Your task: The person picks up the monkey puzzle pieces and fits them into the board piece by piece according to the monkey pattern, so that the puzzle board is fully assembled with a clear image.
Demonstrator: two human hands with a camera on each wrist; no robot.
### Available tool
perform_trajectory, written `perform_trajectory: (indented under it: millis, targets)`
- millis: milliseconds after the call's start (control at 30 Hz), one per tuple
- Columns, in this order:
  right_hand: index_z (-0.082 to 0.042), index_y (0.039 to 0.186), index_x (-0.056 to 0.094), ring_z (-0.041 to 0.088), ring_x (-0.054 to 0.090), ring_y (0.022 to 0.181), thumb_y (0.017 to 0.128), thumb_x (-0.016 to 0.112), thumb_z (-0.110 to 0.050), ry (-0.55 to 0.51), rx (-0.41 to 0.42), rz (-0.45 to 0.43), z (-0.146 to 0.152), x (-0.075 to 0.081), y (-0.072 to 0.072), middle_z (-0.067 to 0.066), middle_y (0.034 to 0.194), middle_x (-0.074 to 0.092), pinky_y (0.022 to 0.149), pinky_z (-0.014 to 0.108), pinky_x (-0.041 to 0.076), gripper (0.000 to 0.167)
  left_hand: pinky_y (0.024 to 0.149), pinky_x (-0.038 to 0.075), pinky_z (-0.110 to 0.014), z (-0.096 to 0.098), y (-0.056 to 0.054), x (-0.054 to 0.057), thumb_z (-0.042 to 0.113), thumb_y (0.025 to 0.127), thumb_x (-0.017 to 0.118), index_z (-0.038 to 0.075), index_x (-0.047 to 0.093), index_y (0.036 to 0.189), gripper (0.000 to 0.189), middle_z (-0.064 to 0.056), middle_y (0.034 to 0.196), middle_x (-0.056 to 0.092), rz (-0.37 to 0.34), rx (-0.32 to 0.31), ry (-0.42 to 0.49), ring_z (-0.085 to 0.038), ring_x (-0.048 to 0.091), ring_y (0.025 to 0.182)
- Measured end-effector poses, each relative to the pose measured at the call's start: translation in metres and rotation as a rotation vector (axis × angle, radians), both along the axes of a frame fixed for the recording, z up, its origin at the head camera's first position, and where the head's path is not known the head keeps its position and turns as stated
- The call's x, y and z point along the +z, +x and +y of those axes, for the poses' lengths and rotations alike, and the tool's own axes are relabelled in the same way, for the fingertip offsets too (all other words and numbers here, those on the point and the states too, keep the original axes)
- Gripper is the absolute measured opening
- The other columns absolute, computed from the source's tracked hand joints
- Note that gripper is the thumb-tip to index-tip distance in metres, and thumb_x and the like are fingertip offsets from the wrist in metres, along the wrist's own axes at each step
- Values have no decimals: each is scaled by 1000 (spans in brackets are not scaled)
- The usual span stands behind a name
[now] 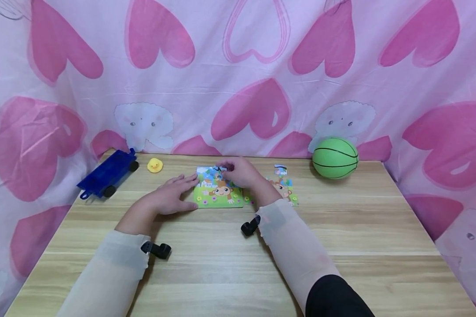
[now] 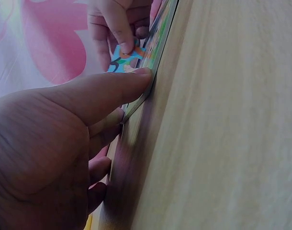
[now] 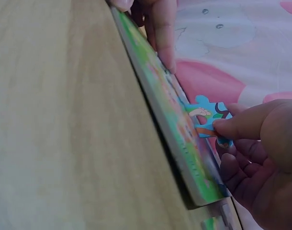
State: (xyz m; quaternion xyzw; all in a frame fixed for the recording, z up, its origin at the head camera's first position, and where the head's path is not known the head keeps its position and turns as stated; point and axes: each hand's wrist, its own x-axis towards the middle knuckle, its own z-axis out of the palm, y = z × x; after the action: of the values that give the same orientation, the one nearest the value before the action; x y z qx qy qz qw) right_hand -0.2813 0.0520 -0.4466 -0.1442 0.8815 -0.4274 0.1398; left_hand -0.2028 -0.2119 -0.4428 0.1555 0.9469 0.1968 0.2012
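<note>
A jigsaw board (image 1: pixel 235 203) with a monkey picture on green and blue lies at the middle back of the table. Against its left side rests my left hand (image 1: pixel 172 197), fingers stretched toward the far part of that side and thumb at the near left corner. My right hand (image 1: pixel 241 172) is over the board's upper right part and pinches a blue puzzle piece (image 3: pixel 209 107) between thumb and fingers. In the right wrist view this piece is tilted up from the board's surface. Right of the board are loose puzzle pieces (image 1: pixel 283 188), partly hidden by my right wrist.
One separate piece (image 1: pixel 280 170) is just behind the other loose ones. A yellow toy duck (image 1: pixel 155 165) and a blue toy cart (image 1: pixel 110 172) with black wheels stand at the left. At the back right is a green ball (image 1: pixel 335 158), before a pink heart-patterned curtain (image 1: pixel 250 110).
</note>
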Motion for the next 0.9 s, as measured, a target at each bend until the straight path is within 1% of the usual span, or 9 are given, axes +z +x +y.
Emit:
perform_trajectory:
  millis: [200, 267, 400, 567, 733, 900]
  targets:
    - [-26, 140, 72, 21, 65, 120, 101, 74, -16, 106, 31, 36, -3, -3, -4, 0, 135, 70, 111, 44, 56, 40, 128, 12, -79, 0, 0, 1, 58, 97, 71, 29, 27, 171, 91, 5, 182, 15, -8, -4, 0, -43, 5, 169]
    - [-26, 142, 71, 22, 64, 123, 101, 74, -16, 137, 53, 58, -3, -4, -4, 1, 139, 68, 113, 45, 55, 43, 128, 12, -80, 0, 0, 2, 59, 97, 71, 29, 27, 171, 91, 5, 182, 15, -11, -2, -2, -43, 5, 169]
    - [-26, 146, 68, 22, 59, 135, 102, 73, -18, 183, 81, 71, -4, -5, -5, 1, 148, 62, 121, 48, 49, 46, 128, 13, -80, 0, 1, 2, 58, 98, 72, 29, 27, 171, 91, 5, 182, 16, -8, 1, -5, -43, 5, 169]
    - [-24, 148, 67, 24, 56, 139, 101, 74, -16, 203, 104, 63, -3, -5, -6, 4, 150, 59, 125, 48, 45, 48, 128, 13, -79, 1, 2, 4, 56, 98, 72, 28, 28, 171, 91, 4, 182, 16, -5, 0, 2, -43, 5, 169]
    - [-20, 150, 65, 25, 57, 136, 101, 71, -13, 212, 147, 72, -1, -6, -6, 7, 151, 58, 123, 47, 47, 50, 128, 13, -79, 2, 2, 5, 56, 98, 73, 28, 27, 171, 91, 4, 182, 15, -10, 2, -2, -43, 5, 169]
    - [-20, 151, 64, 25, 56, 135, 102, 69, -15, 206, 162, 68, 0, -7, -5, 9, 154, 54, 123, 47, 48, 49, 130, 13, -77, 3, 1, 5, 55, 98, 73, 28, 27, 171, 90, 5, 182, 16, -9, 2, 2, -42, 5, 169]
